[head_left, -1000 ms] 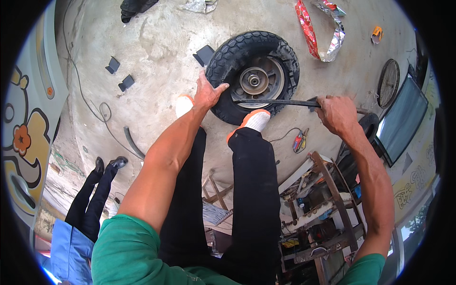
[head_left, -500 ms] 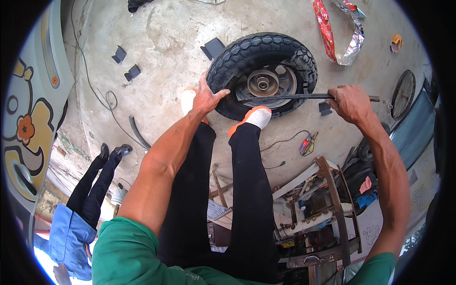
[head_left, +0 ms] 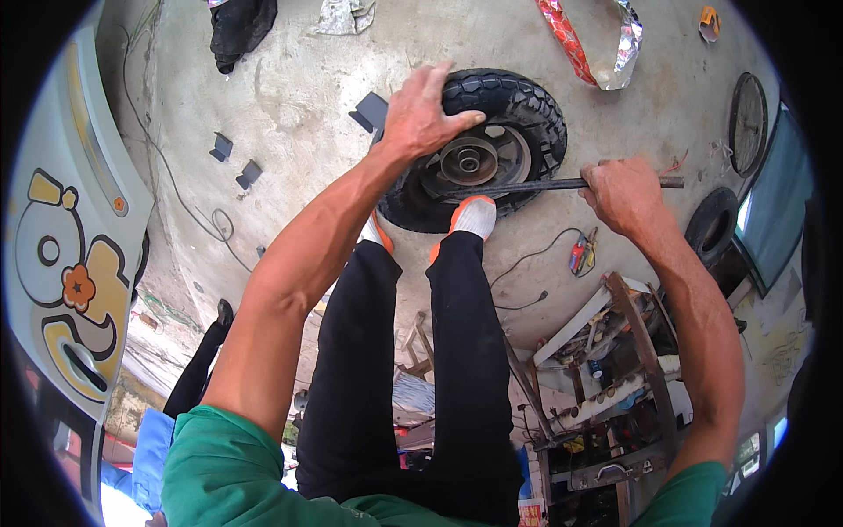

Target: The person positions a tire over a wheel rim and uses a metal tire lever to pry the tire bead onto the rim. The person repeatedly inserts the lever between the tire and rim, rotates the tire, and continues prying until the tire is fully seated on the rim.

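Note:
A black tyre (head_left: 543,114) on a metal wheel (head_left: 470,161) lies on the concrete floor in front of me. My left hand (head_left: 428,114) is at the tyre's upper left, its thumb and fingers spread apart over the sidewall and tread. My right hand (head_left: 625,195) is wrapped round a long metal pry bar (head_left: 527,186) near its right end. The bar runs level across the near side of the wheel, its left tip at the tyre's inner edge. One of my shoes (head_left: 475,216), white and orange, presses against the near side of the tyre.
A red power tool (head_left: 578,255) with a cord lies at the right. A metal frame (head_left: 645,369) with clutter stands nearby. Dark brackets (head_left: 371,111) and foil wrapping (head_left: 606,70) are on the floor. A decorated vehicle panel (head_left: 61,246) lines the left. A person's leg (head_left: 198,364) shows behind.
My left hand has shifted up along the tyre, from its left edge to its upper left, and its fingers have spread. The right hand keeps its grip on the bar. My view has shifted.

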`<state>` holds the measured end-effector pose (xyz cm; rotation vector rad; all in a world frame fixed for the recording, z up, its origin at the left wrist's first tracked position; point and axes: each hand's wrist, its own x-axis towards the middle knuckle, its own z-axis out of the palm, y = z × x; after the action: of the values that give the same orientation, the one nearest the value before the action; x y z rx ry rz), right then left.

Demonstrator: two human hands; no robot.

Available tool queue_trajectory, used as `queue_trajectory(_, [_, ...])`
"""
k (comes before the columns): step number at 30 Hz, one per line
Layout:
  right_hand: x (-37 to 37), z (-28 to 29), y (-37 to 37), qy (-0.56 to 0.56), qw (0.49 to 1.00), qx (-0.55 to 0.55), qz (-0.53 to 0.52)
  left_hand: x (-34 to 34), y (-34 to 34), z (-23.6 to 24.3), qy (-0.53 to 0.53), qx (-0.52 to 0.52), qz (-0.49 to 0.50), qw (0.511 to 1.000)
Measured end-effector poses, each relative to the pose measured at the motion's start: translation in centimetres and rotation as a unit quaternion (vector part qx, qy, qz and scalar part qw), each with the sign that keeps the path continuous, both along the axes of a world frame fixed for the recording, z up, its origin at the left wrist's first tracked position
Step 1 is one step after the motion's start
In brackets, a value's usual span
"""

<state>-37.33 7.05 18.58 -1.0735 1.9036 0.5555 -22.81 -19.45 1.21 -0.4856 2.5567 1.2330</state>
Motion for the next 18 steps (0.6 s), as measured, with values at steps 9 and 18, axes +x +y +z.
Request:
queue_trajectory(9, [13.3,7.3,11.2,-0.115,0.957,0.053,-0.26,-5.7,-0.1,-9.6,-0.039,-0.144,-0.06,0.987])
queue_trajectory(18, [-2.4,3.4,3.8,-0.153,0.988,0.008,-0.007,-6.9,-0.1,-12.1,-0.053,-0.161,-0.079,0.982])
